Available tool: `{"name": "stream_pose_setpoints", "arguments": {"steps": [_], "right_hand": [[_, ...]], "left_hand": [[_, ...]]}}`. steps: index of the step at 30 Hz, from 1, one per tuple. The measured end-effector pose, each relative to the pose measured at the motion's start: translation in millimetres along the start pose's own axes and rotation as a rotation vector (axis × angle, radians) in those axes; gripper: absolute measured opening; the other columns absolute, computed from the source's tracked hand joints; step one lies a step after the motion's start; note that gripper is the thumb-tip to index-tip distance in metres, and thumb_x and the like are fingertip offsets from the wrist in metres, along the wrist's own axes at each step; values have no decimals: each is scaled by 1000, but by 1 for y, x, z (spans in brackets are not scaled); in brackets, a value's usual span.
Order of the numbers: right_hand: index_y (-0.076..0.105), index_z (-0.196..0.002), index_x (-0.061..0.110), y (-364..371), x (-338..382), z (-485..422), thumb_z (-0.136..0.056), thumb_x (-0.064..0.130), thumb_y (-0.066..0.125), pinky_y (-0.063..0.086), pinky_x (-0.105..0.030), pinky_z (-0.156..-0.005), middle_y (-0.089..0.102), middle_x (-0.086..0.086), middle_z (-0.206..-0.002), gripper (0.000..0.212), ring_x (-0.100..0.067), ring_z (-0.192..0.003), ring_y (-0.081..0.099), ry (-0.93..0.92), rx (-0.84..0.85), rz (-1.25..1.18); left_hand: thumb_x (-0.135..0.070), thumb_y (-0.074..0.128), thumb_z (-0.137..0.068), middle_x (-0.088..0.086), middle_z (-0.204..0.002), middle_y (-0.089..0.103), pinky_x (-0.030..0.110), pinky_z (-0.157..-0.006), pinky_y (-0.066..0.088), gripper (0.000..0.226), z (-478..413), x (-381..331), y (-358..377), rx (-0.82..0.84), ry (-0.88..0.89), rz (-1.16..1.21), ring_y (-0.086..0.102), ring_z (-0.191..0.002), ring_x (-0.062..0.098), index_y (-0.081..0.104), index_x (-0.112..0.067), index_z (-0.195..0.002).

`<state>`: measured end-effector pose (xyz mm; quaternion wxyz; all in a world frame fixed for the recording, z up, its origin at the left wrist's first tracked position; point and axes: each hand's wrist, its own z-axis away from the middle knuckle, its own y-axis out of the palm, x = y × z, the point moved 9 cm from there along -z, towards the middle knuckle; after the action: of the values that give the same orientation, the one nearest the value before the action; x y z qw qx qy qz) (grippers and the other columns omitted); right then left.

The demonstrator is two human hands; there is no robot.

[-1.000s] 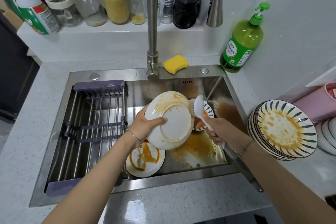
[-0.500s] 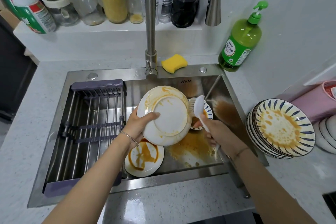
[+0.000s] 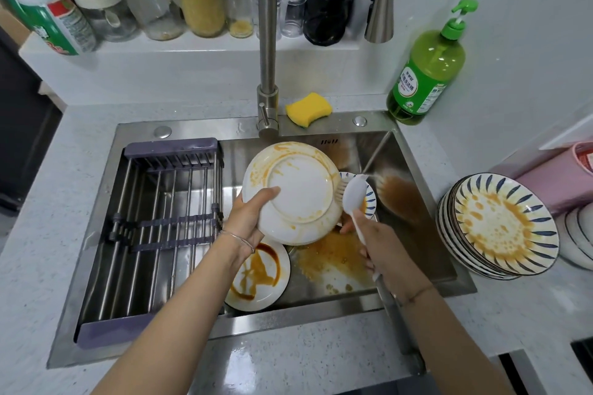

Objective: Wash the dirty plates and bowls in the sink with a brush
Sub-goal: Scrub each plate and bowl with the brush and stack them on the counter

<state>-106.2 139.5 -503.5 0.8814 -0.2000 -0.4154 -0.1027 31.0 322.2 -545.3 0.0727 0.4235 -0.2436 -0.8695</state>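
Plate point(image 3: 298, 192) now tipped higher over the sink point(image 3: 205, 130), underside out, left hand point(image 3: 248, 218) gripping its 8 o'clock rim, right hand point(image 3: 382, 250) clasping the brush point(image 3: 354, 194), bristles at its 3 o'clock edge: scrubbing under way, sauce remains.

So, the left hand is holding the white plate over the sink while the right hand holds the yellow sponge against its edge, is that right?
Not quite. In the head view the right hand grips a white brush, not the yellow sponge, which lies on the rim of the sink beside the tap. The left hand does hold the white plate over the sink.
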Motion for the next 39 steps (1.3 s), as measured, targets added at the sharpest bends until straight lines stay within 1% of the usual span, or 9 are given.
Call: {"name": "stream_pose_setpoints", "arguments": {"steps": [4,9,12,16,22,26,31,36,39], "right_hand": [[63,-86,8,26,-21,21,-97,45,44,26,-18,-38,38,4,-46,43,-8,-37,29,-7,93,44],[65,-86,11,0,-4,0,-99,46,40,29,-20,-43,37,4,-50,45,-9,-45,32,-48,-71,48],[63,-85,10,17,-7,9,-99,44,39,29,-18,-41,37,7,-48,44,-6,-40,32,-86,-22,64],[62,-80,8,47,-12,21,-99,40,42,32,-23,-50,40,7,-49,42,-5,-44,35,-204,21,195],[60,-78,10,14,-5,4,-100,43,39,26,-19,-39,35,8,-45,44,-8,-38,30,-145,-127,23],[60,-74,14,54,-7,21,-98,41,42,37,-27,-55,43,7,-51,40,-9,-49,40,-232,-5,175],[58,-76,12,16,7,13,-95,46,46,32,-16,-43,44,7,-52,40,-2,-41,36,-222,-109,-65],[64,-99,20,-5,14,-10,-69,63,68,52,-25,-76,69,5,-93,53,-10,-89,64,-148,-198,-117],[66,-105,21,7,17,-15,-61,62,75,56,-31,-83,71,6,-100,60,-12,-96,66,-98,-131,-234]], "left_hand": [[-16,77,-63,16,-115,69,45,-77,59,70,-4,-1,1,-28,-4,23,68,-103,30,55,-7,-129],[-18,75,-64,16,-118,68,48,-81,58,67,-6,4,3,-22,-25,50,65,-108,31,55,-10,-128],[-18,75,-65,16,-121,66,52,-83,57,68,-8,5,6,-38,-45,84,64,-110,32,55,-11,-129],[-13,72,-81,16,-123,65,49,-80,58,56,-13,7,3,-81,-64,121,64,-110,31,51,-9,-133],[-15,74,-79,15,-121,66,51,-80,57,59,-16,11,7,-77,-79,161,64,-111,31,53,-8,-133],[-15,69,-84,16,-121,66,43,-77,59,51,-17,11,14,-86,-77,157,64,-110,30,53,-5,-132],[-17,77,-73,15,-122,66,50,-81,57,67,-13,13,13,-70,-64,223,63,-112,31,52,-9,-134],[-18,78,-71,15,-122,66,48,-71,59,69,-5,24,26,-30,-104,271,63,-111,33,51,-12,-134],[-16,66,-85,14,-110,70,44,-73,59,40,4,29,39,20,-145,300,65,-103,30,56,-11,-123]]}}
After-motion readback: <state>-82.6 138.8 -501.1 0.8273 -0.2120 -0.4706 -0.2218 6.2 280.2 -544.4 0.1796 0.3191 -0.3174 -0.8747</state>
